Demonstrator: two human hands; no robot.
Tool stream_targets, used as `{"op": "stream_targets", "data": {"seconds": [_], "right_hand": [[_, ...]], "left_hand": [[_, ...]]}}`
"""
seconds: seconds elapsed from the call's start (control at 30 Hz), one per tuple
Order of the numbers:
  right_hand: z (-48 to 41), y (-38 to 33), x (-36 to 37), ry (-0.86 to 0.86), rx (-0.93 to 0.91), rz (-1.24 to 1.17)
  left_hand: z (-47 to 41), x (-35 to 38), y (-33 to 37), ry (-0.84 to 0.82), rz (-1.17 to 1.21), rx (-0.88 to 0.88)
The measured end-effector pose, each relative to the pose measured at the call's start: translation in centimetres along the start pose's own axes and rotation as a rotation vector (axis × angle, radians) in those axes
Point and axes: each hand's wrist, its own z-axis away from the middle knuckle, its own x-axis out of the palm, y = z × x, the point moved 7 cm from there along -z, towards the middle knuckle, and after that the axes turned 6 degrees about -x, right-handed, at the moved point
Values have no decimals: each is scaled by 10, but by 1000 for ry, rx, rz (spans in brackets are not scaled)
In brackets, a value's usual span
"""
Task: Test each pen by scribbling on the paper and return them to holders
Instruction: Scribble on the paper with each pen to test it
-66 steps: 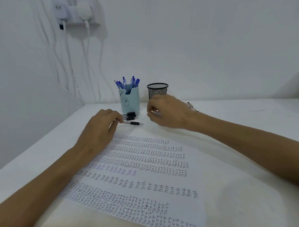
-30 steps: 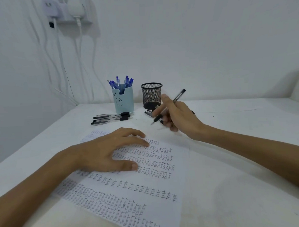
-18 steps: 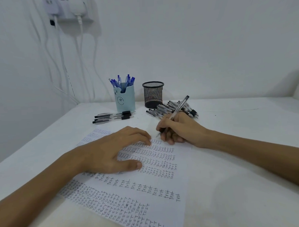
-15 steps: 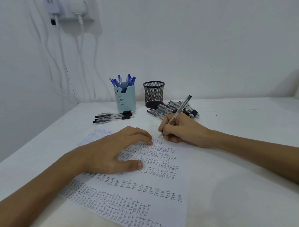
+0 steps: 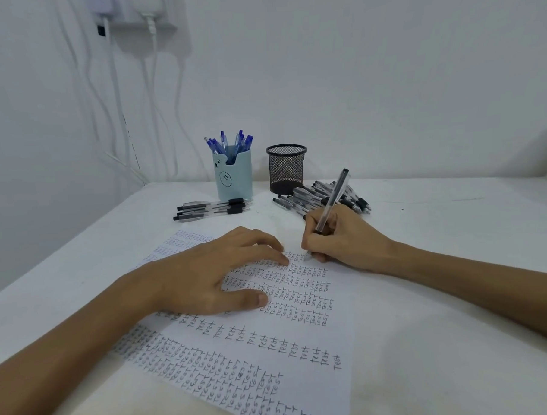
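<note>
Two holders at far edge of table (image 5: 428, 341): blue holder (image 5: 233, 177), mesh holder (image 5: 287, 169). One paper (image 5: 271, 333). One pen (image 5: 332, 201) pinched in right hand (image 5: 346, 245), tip on paper; left hand (image 5: 206, 273) flat on paper, fingers relaxed

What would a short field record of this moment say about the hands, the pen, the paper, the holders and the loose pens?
right hand: grips a pen in a writing hold, tip at the far end of the paper
left hand: rests flat on the paper, fingers spread
paper: rows of handwritten "test"
blue holder: upright, blue pens inside
mesh holder: upright, no pens stick out
loose pens: a pile right of the mesh holder; a small row before the blue holder
</note>
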Motion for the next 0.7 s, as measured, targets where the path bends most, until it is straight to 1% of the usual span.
{"op": "stream_targets", "data": {"seconds": [0.17,0.53,0.7], "right_hand": [[1,-3,1,-11,4,18],[0,-3,-1,16,34,85],[-1,-3,0,14,45,90]], "left_hand": [[0,0,-2,64,48,-54],[-4,3,-13,68,57,-75],[-7,5,-10,3,-2,-28]]}}
